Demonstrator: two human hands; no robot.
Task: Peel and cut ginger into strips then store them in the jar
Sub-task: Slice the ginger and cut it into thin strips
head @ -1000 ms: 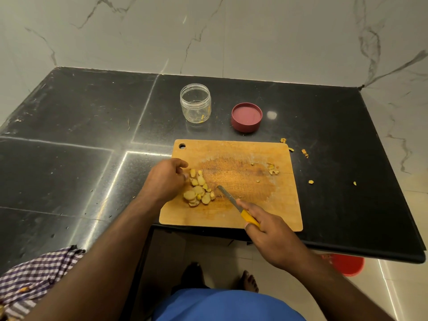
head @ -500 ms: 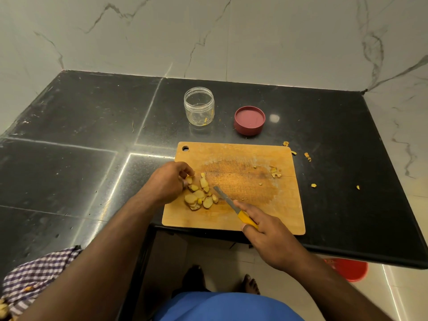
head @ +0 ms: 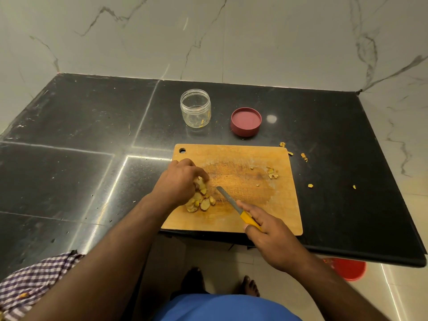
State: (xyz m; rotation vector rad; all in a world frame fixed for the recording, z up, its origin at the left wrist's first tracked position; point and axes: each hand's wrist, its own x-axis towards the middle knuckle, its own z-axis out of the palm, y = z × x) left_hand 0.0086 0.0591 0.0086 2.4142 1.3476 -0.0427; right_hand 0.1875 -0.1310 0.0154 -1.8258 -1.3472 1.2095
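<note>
Wooden and worn pale at its middle, the cutting board (head: 243, 158) lies at the near edge of the black stone desk (head: 92, 126), and both of the person's hands work over it. The left forearm comes in from about 7 o'clock, wrist bent down, and the left hand (head: 178, 181) is cupped over a heap of ginger slices (head: 200, 200) on the board's left half. Its fingers (head: 196, 172) curl around a few slices at the top of the heap, while more slices lie loose just below the hand. The right arm reaches in from about 5 o'clock. The right hand (head: 271, 237) grips the yellow handle of a small knife (head: 231, 202), fingers wrapped around it and the forefinger stretched along the top. The blade points toward 10 o'clock, its tip just beside the heap; I cannot tell whether it touches the wood.

At 12 o'clock from the board stands an uncapped clear jar (head: 195, 108) with a scrap or two of yellow inside, and its red lid (head: 246, 121) lies upturned to the jar's right, apart from it. A few peel scraps (head: 271, 172) sit toward the board's right edge, and others are scattered on the desk at about 3 o'clock. A checked cloth (head: 34, 281) lies at the lower left corner.
</note>
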